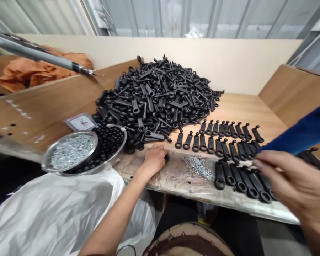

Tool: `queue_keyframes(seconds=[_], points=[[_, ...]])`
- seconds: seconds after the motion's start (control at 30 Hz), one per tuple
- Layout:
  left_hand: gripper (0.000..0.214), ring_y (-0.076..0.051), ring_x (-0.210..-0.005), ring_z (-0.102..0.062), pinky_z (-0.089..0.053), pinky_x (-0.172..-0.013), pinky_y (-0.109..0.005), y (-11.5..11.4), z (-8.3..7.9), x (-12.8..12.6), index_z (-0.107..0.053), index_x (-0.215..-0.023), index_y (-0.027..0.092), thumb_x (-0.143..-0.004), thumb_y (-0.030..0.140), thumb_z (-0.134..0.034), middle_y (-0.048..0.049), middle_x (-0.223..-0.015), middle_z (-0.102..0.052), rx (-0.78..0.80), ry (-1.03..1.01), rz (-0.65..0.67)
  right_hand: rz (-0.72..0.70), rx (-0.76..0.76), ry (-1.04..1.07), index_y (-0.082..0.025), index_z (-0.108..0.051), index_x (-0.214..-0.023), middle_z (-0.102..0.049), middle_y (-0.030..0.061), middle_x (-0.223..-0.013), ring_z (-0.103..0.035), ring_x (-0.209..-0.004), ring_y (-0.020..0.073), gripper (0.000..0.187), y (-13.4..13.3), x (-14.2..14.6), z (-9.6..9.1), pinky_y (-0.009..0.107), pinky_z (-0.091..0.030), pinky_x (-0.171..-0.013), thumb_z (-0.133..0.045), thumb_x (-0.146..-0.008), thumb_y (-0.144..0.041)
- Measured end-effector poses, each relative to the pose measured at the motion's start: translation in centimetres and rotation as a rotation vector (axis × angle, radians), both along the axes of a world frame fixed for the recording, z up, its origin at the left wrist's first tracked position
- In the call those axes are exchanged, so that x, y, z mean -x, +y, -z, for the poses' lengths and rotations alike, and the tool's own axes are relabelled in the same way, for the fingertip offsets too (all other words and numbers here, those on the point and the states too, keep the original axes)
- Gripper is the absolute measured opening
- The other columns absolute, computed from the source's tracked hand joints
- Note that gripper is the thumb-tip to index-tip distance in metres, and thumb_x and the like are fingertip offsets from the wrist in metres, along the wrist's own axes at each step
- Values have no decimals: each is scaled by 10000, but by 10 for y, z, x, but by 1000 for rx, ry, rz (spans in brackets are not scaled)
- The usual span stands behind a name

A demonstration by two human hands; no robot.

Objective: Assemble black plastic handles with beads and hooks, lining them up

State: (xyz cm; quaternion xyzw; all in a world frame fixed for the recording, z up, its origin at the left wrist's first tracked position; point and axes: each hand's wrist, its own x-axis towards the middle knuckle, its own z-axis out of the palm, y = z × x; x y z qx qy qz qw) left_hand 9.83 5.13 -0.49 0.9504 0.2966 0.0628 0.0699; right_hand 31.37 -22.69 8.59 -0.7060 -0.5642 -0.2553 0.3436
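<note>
My left hand (pixel 155 158) rests on the worn front of the bench, below a big heap of black plastic ring-ended arms (pixel 160 96). Its fingers are curled down, and a bit of something dark shows at the fingertips; what it is stays hidden. At the right, my right hand (pixel 293 185) is closed at the lower end of a long blue flat strip (pixel 301 129), blurred by motion. Black arms lie in rows beside it, the front row (pixel 240 179) being nearest. A small pile of metal pins (pixel 199 167) lies between my hands.
At the left, a metal bowl of pins (pixel 72 151) sits on a larger bowl of small black balls (pixel 110 142). Behind them is a small clock (pixel 81 122). A grey screwdriver-like tool (pixel 42 53) juts in above. White sacking (pixel 56 209) hangs in front.
</note>
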Motion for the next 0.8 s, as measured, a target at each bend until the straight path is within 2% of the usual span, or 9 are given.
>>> queue_keyframes(seconds=[0.1, 0.17, 0.27, 0.33, 0.4, 0.5, 0.63, 0.73, 0.8], points=[[262, -200, -891, -495, -382, -799, -311, -5, -3, 14, -638, -779, 199, -740, 102, -397, -47, -879, -608, 21, -27, 36, -269, 51, -96, -188, -606, -946, -643, 66, -884, -614, -757, 153, 202, 37, 22, 12, 244, -475, -716, -603, -753, -126], [249, -181, -904, -518, -388, -823, -294, -11, -4, 22, -623, -805, 197, -769, 129, -387, -35, -897, -617, 44, -122, -4, -362, 127, -22, -181, -594, -934, -637, 72, -885, -606, -754, 147, 153, 60, 33, 15, 237, -468, -691, -535, -800, -133], [227, -199, -891, -560, -414, -782, -311, -20, -2, 25, -571, -946, 176, -811, 254, -406, -63, -951, -613, 27, -246, -249, -430, 337, 58, -173, -602, -836, -622, 56, -773, -582, -667, 133, 145, 91, 48, 17, 219, -430, -604, -457, -846, -169], [293, -230, -845, -587, -427, -711, -330, -25, 0, 24, -519, -1034, 159, -817, 327, -415, -92, -937, -617, 5, -211, -424, -446, 460, 61, -172, -607, -779, -605, 44, -721, -572, -648, 134, 171, 114, 62, 17, 211, -396, -574, -448, -841, -174], [317, -246, -794, -602, -429, -652, -333, -29, 3, 22, -489, -1062, 148, -820, 334, -407, -105, -896, -623, 27, -172, -494, -484, 535, 56, -171, -606, -746, -596, 38, -711, -565, -650, 133, 168, 139, 77, 18, 204, -371, -572, -454, -817, -155], [275, -246, -790, -601, -434, -657, -336, -38, 13, 18, -495, -1039, 150, -799, 264, -422, -100, -877, -621, 64, -252, -455, -553, 616, 64, -173, -602, -725, -590, 22, -706, -542, -634, 117, 155, 183, 99, 23, 192, -335, -569, -464, -787, -139], [319, -230, -803, -580, -438, -735, -346, -58, 36, 15, -536, -1017, 152, -711, 122, -452, -82, -844, -616, 86, -438, -304, -492, 718, 60, -183, -626, -737, -600, 16, -695, -540, -661, 128, 171, 240, 112, 34, 202, -304, -576, -464, -770, -139], [309, -228, -832, -569, -435, -781, -357, -67, 47, 18, -567, -974, 161, -692, 101, -457, -77, -856, -613, 160, -583, -216, -533, 678, 114, -192, -640, -813, -624, 14, -747, -553, -708, 134, 198, 271, 125, 34, 203, -326, -616, -450, -784, -148], [310, -225, -858, -569, -435, -803, -353, -66, 47, 22, -569, -962, 157, -670, 97, -482, -75, -881, -619, 279, -706, -238, -603, 609, 115, -199, -640, -854, -638, 16, -800, -563, -747, 135, 196, 288, 145, 26, 201, -342, -643, -452, -800, -180]])
